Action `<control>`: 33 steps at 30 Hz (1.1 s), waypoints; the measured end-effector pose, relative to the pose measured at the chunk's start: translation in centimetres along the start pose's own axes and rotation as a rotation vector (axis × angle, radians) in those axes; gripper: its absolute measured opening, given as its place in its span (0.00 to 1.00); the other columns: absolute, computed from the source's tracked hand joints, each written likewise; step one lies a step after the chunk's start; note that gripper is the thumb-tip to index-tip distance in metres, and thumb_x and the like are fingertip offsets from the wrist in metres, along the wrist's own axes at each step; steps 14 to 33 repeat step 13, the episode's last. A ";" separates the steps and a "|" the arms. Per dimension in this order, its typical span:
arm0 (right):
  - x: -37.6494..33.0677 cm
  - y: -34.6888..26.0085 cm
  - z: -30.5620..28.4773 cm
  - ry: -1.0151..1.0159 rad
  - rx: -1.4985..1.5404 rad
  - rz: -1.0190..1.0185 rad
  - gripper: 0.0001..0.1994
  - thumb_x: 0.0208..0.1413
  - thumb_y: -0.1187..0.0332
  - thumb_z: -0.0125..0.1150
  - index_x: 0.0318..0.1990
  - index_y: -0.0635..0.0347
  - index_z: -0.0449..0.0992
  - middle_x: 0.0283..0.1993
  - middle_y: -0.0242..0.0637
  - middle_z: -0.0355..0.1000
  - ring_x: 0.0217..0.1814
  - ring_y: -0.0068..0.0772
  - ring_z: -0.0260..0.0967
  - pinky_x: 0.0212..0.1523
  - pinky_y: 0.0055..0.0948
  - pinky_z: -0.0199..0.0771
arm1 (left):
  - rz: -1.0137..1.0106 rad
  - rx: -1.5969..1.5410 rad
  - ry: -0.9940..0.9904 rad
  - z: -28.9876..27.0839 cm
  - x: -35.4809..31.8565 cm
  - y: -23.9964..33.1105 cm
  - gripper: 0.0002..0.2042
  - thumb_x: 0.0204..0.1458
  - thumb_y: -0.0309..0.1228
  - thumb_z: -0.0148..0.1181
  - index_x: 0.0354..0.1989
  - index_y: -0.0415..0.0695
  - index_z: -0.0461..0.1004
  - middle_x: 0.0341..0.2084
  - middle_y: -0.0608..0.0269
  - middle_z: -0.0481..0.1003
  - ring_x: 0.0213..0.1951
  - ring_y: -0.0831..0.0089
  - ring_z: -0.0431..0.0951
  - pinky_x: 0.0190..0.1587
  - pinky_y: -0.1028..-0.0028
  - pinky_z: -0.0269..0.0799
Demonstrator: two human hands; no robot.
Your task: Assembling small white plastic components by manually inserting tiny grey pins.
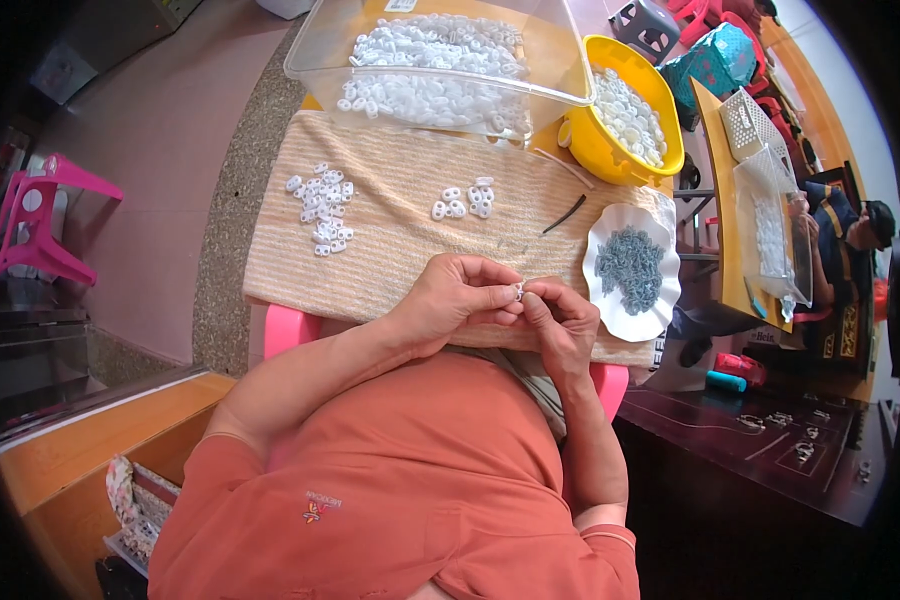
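Between the fingertips of my left hand (455, 300) and my right hand (564, 322), close to my body over the table's near edge, is a small white plastic piece (519, 291). Both hands pinch it, and the fingers hide most of it. Beyond them on the striped towel (390, 190) lies a small group of white oval two-holed plastic pieces (454, 209). A larger scattered pile of the same pieces (322, 208) is farther left. To the right, a white wavy-rimmed plate (625, 327) carries a heap of tiny grey-blue parts (630, 268), too small to make out.
A clear plastic bin (315, 50) of white pieces stands at the back, beside a yellow basin (602, 150) holding more. A short black stick (565, 215) lies near the plate. Pink stool (40, 215) at left; another person (850, 230) sits at a table far right.
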State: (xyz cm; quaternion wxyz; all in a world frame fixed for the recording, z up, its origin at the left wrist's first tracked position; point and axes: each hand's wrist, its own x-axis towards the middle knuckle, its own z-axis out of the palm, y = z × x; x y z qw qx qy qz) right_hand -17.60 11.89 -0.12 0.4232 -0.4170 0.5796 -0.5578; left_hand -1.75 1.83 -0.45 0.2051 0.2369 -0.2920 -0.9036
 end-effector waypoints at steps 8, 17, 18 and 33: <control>0.3 0.4 -0.4 0.024 0.032 -0.059 0.04 0.57 0.78 0.59 0.39 0.68 0.77 0.37 0.35 0.76 0.37 0.20 0.71 0.38 0.17 0.73 | 0.002 0.043 -0.009 0.3 -0.2 0.2 0.09 0.54 0.22 0.60 0.42 0.35 0.75 0.35 0.57 0.78 0.36 0.74 0.80 0.41 0.77 0.79; 0.3 0.3 -0.4 0.010 0.103 -0.033 0.05 0.56 0.77 0.61 0.39 0.68 0.78 0.38 0.36 0.76 0.36 0.21 0.72 0.38 0.18 0.74 | 0.002 0.064 0.001 0.3 -0.3 0.3 0.09 0.54 0.22 0.60 0.43 0.36 0.75 0.35 0.58 0.78 0.36 0.74 0.80 0.41 0.76 0.79; 0.3 0.3 -0.4 0.010 0.103 -0.033 0.05 0.56 0.77 0.61 0.39 0.68 0.78 0.38 0.36 0.76 0.36 0.21 0.72 0.38 0.18 0.74 | 0.002 0.064 0.001 0.3 -0.3 0.3 0.09 0.54 0.22 0.60 0.43 0.36 0.75 0.35 0.58 0.78 0.36 0.74 0.80 0.41 0.76 0.79; 0.3 0.3 -0.4 0.010 0.103 -0.033 0.05 0.56 0.77 0.61 0.39 0.68 0.78 0.38 0.36 0.76 0.36 0.21 0.72 0.38 0.18 0.74 | 0.002 0.064 0.001 0.3 -0.3 0.3 0.09 0.54 0.22 0.60 0.43 0.36 0.75 0.35 0.58 0.78 0.36 0.74 0.80 0.41 0.76 0.79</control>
